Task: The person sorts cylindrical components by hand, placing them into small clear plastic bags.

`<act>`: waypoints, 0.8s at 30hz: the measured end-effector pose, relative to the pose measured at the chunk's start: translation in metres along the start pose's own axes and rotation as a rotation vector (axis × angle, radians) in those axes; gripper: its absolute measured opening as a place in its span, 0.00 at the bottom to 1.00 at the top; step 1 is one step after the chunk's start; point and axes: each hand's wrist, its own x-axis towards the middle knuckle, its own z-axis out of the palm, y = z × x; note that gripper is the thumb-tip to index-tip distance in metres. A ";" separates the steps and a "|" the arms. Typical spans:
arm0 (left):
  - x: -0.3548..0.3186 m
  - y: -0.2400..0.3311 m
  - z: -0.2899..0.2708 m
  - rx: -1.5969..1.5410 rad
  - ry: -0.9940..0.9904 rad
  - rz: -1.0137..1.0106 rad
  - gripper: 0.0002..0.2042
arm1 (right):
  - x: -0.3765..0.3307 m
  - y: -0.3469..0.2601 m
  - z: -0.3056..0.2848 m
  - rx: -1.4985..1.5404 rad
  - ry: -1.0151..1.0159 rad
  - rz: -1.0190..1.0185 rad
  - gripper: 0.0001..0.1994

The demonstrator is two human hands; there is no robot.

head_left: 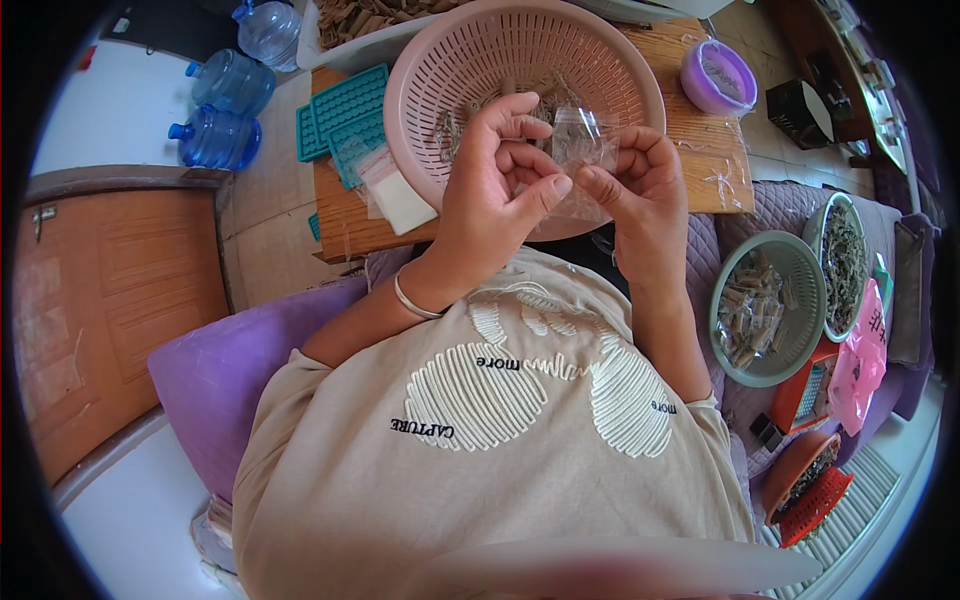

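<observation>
Closest to the camera was the person's beige shirt (500,440) w/ white stitched shapes, and a purple cushion (225,370) lay at the person's left side. From there both forearms went up to the middle of the view. The left hand (495,190), w/ a thin bangle (412,300) on the wrist, had its fingers curled and the thumb pressed toward the right hand. The right hand (640,185) had thumb and forefinger pinched together on the small clear plastic bag (583,150). The bag was held between both hands, just above the near rim of the pink basket (425,90), and its top part stood up over the fingers. Inside the basket were brownish pieces, not clear what exactly. The basket sat on a wooden table (700,140); on the table's left part were teal trays (345,115) and some more small bags (395,190). At the right, a green basket (790,260) held tan packets. Farther, a purple tub (718,75) stood near the table's right corner, and blue water bottles (225,110) lay on the floor at far left.
</observation>
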 end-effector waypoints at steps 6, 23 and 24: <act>0.002 0.005 -0.012 0.194 -0.130 0.138 0.25 | -0.003 -0.001 0.001 -0.141 0.020 -0.077 0.23; -0.003 0.018 -0.035 0.439 -0.503 -0.103 0.12 | -0.020 -0.008 -0.007 -0.412 -0.204 -0.283 0.36; -0.006 0.016 -0.037 0.341 -0.392 -0.133 0.12 | -0.016 -0.010 -0.003 -0.419 -0.187 -0.281 0.35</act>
